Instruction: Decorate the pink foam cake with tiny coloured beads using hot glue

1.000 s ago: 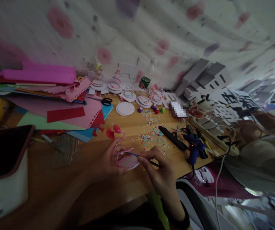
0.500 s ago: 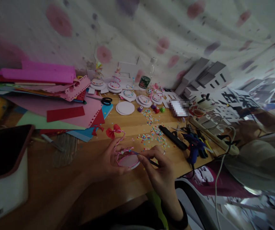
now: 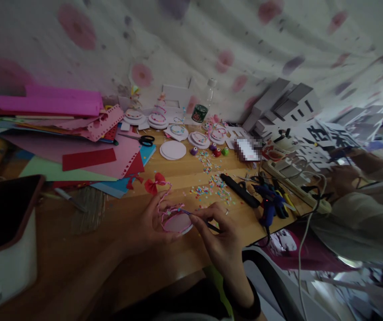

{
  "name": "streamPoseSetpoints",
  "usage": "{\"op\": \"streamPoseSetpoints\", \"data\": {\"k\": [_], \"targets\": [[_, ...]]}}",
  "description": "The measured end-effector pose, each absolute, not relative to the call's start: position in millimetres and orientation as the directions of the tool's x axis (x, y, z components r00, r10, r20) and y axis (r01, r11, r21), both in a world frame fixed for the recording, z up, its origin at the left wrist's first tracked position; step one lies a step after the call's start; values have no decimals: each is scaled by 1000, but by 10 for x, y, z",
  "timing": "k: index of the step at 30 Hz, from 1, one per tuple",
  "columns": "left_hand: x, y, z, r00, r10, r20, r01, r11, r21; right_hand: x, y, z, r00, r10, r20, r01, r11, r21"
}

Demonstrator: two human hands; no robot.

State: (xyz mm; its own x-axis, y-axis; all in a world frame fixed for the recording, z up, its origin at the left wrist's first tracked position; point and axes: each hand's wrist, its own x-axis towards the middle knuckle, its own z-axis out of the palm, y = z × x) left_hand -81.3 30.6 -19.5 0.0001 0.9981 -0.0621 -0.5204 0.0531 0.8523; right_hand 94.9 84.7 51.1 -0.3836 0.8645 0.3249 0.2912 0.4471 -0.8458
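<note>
My left hand (image 3: 149, 223) is closed around a small craft piece: a round white disc (image 3: 177, 222) edged with pink twisted cord (image 3: 165, 194). The cord rises in a curve from the disc to a red bow (image 3: 154, 183) at its top. Between the thumb and fingers of my right hand (image 3: 216, 227) is a slim dark pair of tweezers (image 3: 185, 211), its tip touching or very close to the cord just above the disc. Small pale bits sit on the cord near that tip. Loose colourful confetti beads (image 3: 211, 187) lie scattered beyond my right hand.
Similar finished pieces (image 3: 198, 139) and blank white discs (image 3: 173, 150) stand at the back. Coloured paper (image 3: 87, 162), scissors (image 3: 146, 140) and a phone (image 3: 7, 214) are left. A blue glue gun (image 3: 268, 205) and power strip (image 3: 291, 185) lie right, near another person's sleeve (image 3: 361, 223).
The view has shifted slightly. My hands keep the same grip, with the tweezers' tip still at the cord; nothing has been let go.
</note>
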Motion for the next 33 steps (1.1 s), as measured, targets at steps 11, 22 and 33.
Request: {"op": "streamPoseSetpoints", "data": {"k": [11, 22, 33], "targets": [[-818, 310, -257, -36, 997, -65, -516, 37, 856, 952, 830, 543, -361, 855, 373, 291, 483, -826], [-803, 307, -214, -26, 997, -67, -523, 44, 851, 938, 816, 489, -397, 837, 377, 288, 504, -814], [-805, 301, -172, -22, 994, -105, -522, 78, 850, 933, 815, 521, -392, 823, 410, 240, 522, -818]]}}
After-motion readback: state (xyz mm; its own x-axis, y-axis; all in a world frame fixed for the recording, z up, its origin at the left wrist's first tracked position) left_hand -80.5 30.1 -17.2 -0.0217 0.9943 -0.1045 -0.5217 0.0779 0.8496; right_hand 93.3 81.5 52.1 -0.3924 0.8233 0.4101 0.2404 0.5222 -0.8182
